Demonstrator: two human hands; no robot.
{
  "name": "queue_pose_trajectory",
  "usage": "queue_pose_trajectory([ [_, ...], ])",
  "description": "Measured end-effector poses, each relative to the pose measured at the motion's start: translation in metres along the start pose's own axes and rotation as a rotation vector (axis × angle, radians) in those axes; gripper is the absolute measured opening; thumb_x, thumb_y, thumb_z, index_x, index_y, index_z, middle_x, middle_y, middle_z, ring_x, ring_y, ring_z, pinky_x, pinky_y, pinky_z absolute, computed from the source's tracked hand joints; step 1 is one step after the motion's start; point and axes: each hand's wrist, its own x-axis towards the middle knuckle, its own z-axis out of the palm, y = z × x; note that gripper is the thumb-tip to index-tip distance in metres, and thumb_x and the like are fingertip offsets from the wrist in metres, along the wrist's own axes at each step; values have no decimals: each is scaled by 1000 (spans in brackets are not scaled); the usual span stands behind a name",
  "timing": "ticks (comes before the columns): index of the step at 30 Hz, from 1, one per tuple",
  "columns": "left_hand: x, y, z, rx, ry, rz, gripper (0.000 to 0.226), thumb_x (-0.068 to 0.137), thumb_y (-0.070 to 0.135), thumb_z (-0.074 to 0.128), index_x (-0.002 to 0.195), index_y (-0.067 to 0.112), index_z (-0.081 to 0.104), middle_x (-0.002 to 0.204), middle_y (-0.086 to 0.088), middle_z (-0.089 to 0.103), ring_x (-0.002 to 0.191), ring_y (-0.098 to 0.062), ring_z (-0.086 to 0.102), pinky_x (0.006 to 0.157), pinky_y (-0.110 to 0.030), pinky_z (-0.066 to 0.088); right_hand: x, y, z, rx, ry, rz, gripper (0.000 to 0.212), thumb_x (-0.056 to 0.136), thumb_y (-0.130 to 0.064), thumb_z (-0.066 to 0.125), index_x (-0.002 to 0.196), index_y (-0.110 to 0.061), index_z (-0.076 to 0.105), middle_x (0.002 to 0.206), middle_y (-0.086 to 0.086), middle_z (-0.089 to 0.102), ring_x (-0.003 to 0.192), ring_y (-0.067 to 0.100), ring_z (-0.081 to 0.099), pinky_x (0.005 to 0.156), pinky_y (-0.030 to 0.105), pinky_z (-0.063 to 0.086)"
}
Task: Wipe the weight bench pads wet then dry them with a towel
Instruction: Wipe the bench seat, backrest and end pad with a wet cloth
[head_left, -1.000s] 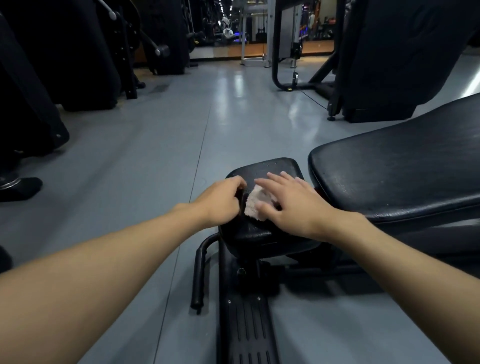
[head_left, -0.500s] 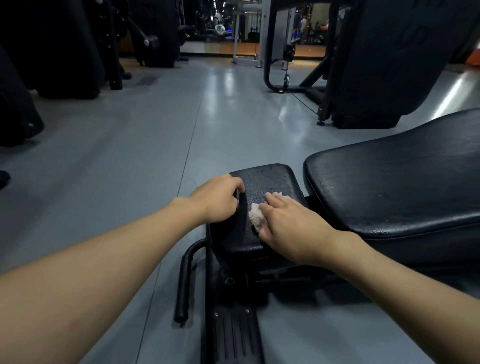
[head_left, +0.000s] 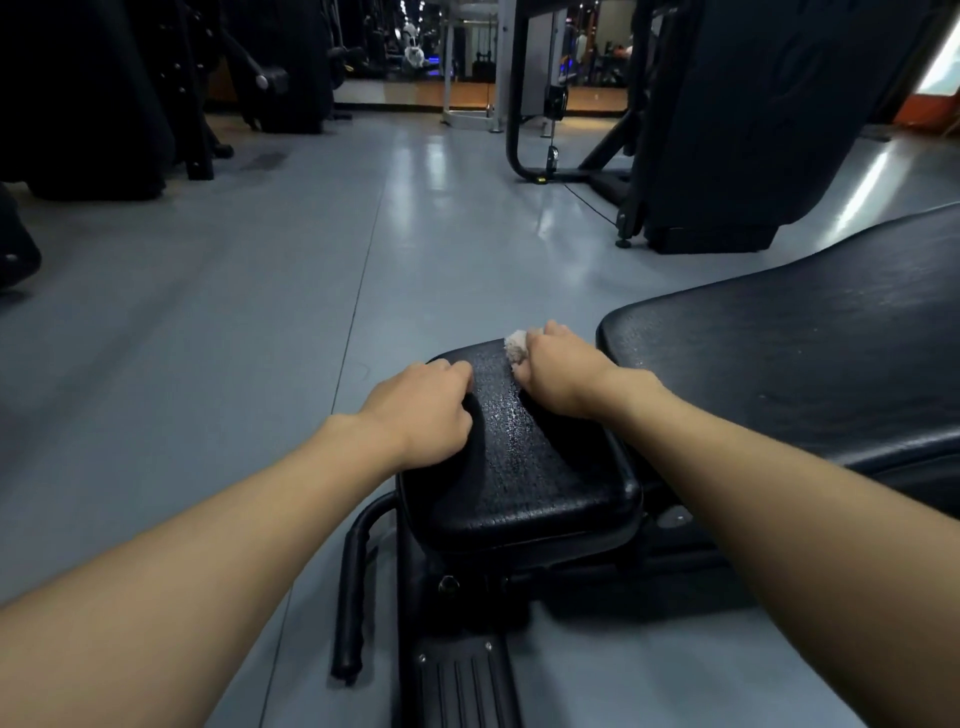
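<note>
On the seat pad (head_left: 535, 467), at its far edge, my right hand (head_left: 558, 376) clutches the cloth (head_left: 516, 347); my left hand (head_left: 426, 410) clasps its left side. The back pad (head_left: 779, 374) stretches away rightward, nearer the right hand.

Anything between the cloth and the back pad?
Nothing visible. The right hand holds the cloth at the seat pad's far edge; only the gap between pads separates it from the long back pad. The left hand rests on the seat pad's left side.
</note>
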Motion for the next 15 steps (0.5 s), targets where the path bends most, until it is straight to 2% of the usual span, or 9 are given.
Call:
queue_pose_trajectory([
  [4, -3, 9, -8, 0, -28, -20, 22, 91, 25, 48, 111, 16, 51, 112, -4, 58, 100, -27, 54, 71, -34, 37, -53, -3, -6, 29, -10, -46, 38, 101, -28, 42, 125, 0, 49, 127, 22, 46, 123, 36, 42, 105, 40, 31],
  [6, -2, 14, -14, -23, -54, -39, 23, 91, 30, 50, 109, 17, 54, 105, -1, 61, 93, -23, 55, 70, -35, 43, -89, -9, -12, 25, -33, -95, 34, 102, -23, 40, 125, -2, 53, 128, 21, 48, 122, 36, 42, 104, 37, 31],
  [7, -2, 16, -16, -49, -67, -43, 24, 90, 30, 51, 110, 18, 56, 104, 1, 63, 94, -23, 57, 74, -36, 48, -107, -12, -15, 34, -42, -128, 29, 101, -20, 40, 118, -5, 58, 123, 20, 52, 119, 34, 44, 101, 31, 30],
  [9, -1, 26, -21, -119, -76, -27, 25, 90, 26, 52, 113, 20, 60, 108, 2, 65, 98, -22, 59, 84, -36, 51, -133, -6, -23, 122, -16, -127, 14, 98, -15, 45, 100, -10, 57, 112, 15, 56, 111, 27, 46, 85, 19, 26],
  [10, 0, 34, -24, -156, -70, -9, 27, 90, 24, 52, 116, 21, 60, 110, 2, 66, 100, -21, 59, 88, -37, 51, -138, 3, -28, 106, 50, -145, 11, 96, -13, 48, 100, -9, 57, 112, 13, 55, 112, 25, 46, 86, 17, 26],
  [12, 3, 55, -28, -213, -47, 39, 32, 90, 22, 51, 121, 22, 60, 117, 2, 66, 107, -21, 60, 94, -38, 50, -137, 34, -35, 14, 229, -88, 28, 94, -14, 49, 120, -8, 57, 131, 15, 50, 128, 28, 39, 109, 29, 27],
  [13, 5, 67, -29, -230, -29, 64, 34, 90, 21, 50, 123, 22, 60, 120, 3, 65, 112, -21, 59, 96, -39, 49, -134, 52, -38, -70, 234, -22, 37, 96, -21, 47, 132, -11, 52, 144, 17, 42, 138, 33, 31, 117, 38, 21],
  [15, 9, 92, -28, -261, 7, 124, 35, 90, 19, 48, 123, 22, 60, 121, 2, 64, 112, -21, 59, 96, -39, 49, -131, 79, -39, -180, 111, 96, 48, 102, -39, 37, 145, -20, 43, 157, 12, 30, 147, 33, 20, 121, 47, 11],
])
